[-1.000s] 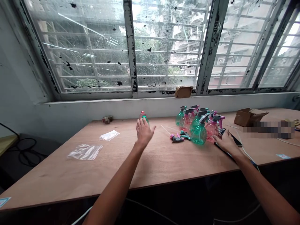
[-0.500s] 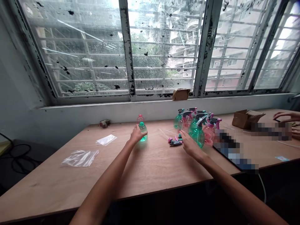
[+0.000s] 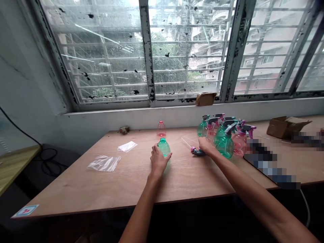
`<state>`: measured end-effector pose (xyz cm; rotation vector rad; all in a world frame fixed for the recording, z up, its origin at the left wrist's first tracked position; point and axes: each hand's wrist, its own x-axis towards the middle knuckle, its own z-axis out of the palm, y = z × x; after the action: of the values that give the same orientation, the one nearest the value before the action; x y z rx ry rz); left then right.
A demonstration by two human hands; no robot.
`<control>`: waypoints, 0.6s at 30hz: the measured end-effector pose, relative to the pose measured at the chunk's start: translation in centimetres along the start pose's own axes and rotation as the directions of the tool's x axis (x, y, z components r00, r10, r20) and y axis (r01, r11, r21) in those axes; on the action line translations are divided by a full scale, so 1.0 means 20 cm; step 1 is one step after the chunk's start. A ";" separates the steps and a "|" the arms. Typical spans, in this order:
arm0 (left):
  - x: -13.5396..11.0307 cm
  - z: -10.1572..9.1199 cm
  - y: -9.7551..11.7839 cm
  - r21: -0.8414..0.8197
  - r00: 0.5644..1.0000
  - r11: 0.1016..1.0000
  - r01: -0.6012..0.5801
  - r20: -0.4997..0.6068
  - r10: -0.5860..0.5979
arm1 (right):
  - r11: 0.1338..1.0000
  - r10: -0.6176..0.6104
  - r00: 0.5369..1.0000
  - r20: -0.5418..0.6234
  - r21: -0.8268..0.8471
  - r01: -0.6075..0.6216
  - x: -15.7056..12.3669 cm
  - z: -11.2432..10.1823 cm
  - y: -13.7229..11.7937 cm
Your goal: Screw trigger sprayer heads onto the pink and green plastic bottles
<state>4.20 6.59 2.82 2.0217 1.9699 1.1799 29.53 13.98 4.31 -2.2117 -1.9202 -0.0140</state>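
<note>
My left hand (image 3: 159,159) is wrapped round a green bottle (image 3: 164,146) without a spray head, upright on the table. Behind it stands a similar red bottle (image 3: 161,129), also with a bare neck. My right hand (image 3: 205,145) is down at the loose spray heads, its fingers bent and their tips hidden behind the hand, so what they grip does not show. Right beside it lies a pink and black spray head (image 3: 197,152) with a thin clear tube. Several spray bottles with heads, such as a green one (image 3: 225,146) and a pink one (image 3: 239,143), stand just right of this hand.
A clear plastic bag (image 3: 105,163) and a white paper (image 3: 127,146) lie at the left. An open cardboard box (image 3: 286,127) stands at the far right. A blurred dark flat object (image 3: 268,170) with a cable lies by the front edge. A brown block (image 3: 206,99) rests on the sill.
My left hand has brought the green bottle nearer, away from the red one. My right hand has moved in over the loose spray heads, covering the green part. The view has turned left.
</note>
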 end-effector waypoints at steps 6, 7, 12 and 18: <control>-0.24 0.01 0.10 -0.048 0.997 0.996 -0.077 -0.028 0.076 | 0.987 -0.106 0.942 -0.319 0.083 0.139 -0.16 -0.10 0.03; -0.31 0.00 0.11 -0.058 0.994 0.993 -0.107 -0.024 0.106 | 0.978 -0.134 0.918 -0.374 0.100 0.183 -0.23 -0.10 0.04; -0.54 -0.05 0.11 -0.177 0.971 0.957 -0.228 0.023 0.236 | 0.745 -0.224 0.713 -0.665 0.355 0.565 -0.68 0.00 0.08; -0.51 -0.15 -0.01 -0.362 0.948 0.915 -0.179 0.184 0.258 | 0.642 -0.094 0.718 -0.690 0.509 0.573 -0.91 0.15 0.11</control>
<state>3.65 -3.61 0.12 2.1168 1.3515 1.1693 28.64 -3.59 -1.67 -1.0922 -1.5625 -0.0486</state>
